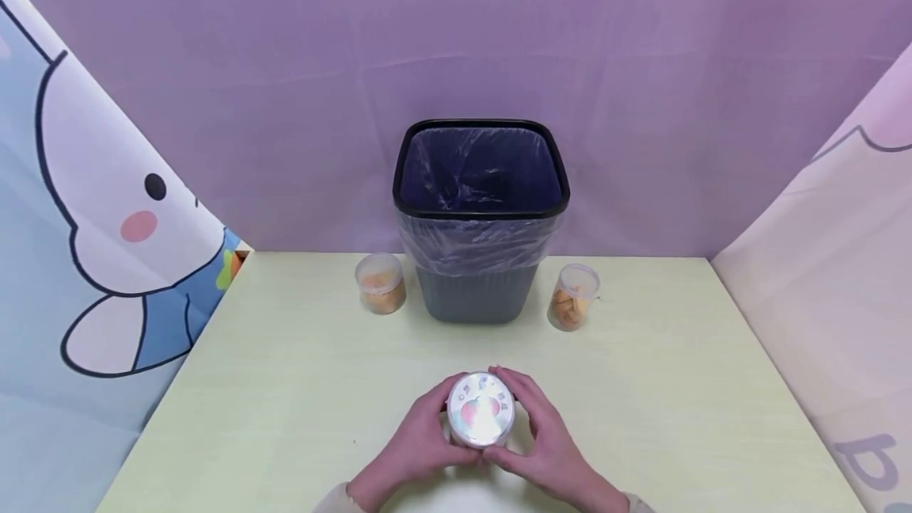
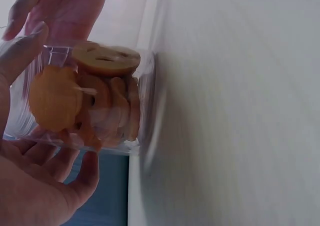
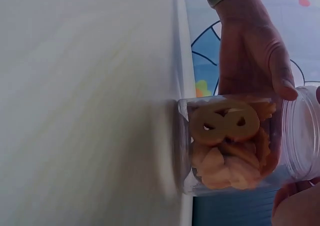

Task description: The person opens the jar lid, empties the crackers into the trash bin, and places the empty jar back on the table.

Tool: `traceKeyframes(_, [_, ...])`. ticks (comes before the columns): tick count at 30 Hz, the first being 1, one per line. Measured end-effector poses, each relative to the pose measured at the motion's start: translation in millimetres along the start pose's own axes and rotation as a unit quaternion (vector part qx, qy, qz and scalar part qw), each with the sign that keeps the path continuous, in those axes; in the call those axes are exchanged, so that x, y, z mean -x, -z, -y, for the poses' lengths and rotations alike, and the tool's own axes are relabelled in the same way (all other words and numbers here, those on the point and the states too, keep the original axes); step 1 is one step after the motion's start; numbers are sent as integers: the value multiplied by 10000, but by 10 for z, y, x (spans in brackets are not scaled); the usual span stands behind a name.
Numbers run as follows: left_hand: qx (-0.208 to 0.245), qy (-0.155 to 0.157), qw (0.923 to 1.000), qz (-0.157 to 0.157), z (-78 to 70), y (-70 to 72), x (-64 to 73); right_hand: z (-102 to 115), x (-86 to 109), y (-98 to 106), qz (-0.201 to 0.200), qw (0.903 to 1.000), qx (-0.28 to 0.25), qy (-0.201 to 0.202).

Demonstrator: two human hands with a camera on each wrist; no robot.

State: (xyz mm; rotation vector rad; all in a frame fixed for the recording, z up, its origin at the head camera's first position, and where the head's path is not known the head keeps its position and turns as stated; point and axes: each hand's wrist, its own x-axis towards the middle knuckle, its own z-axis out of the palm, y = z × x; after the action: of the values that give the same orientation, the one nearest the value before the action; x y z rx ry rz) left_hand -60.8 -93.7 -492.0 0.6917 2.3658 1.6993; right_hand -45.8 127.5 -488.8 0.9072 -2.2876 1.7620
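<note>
A clear plastic jar with a shiny, printed round top stands upright near the front of the table. Brown cookies fill much of it, one with cut-out holes. My left hand grips the jar from the left, thumb at the near side and fingers round the far side. From the right, my right hand holds it the same way, its thumb close to the left thumb. Both hands sit around the upper part, and the jar's base appears to rest on the table in the wrist views.
A dark bin lined with a clear bag stands at the back middle of the pale table. A short jar with brownish contents is left of it; a taller cookie jar is to the right. Cloth hangs behind and at both sides.
</note>
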Motion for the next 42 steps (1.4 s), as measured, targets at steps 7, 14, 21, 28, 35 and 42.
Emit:
traceKeyframes(7, [-140,79,9999,-56,-14,-8,13,46,-12,-21,40,9986,523,7])
traceKeyframes(14, [-250,22,9997,7,-26,17,-4,103,-87,-64,40,9962,864,-120])
traceKeyframes(21, [-85,17,9993,371,-22,100,-58,15,-161,-38,196,9976,633,173])
traceKeyframes(28, [39,7,9973,734,19,170,-113,-38,-231,17,414,9984,200,320])
traceKeyframes(35, [9,19,9964,849,47,199,-121,12,-286,63,482,9984,-36,284])
traceKeyframes(42, [-192,43,9961,865,27,206,-141,-16,-273,181,311,9991,-243,153])
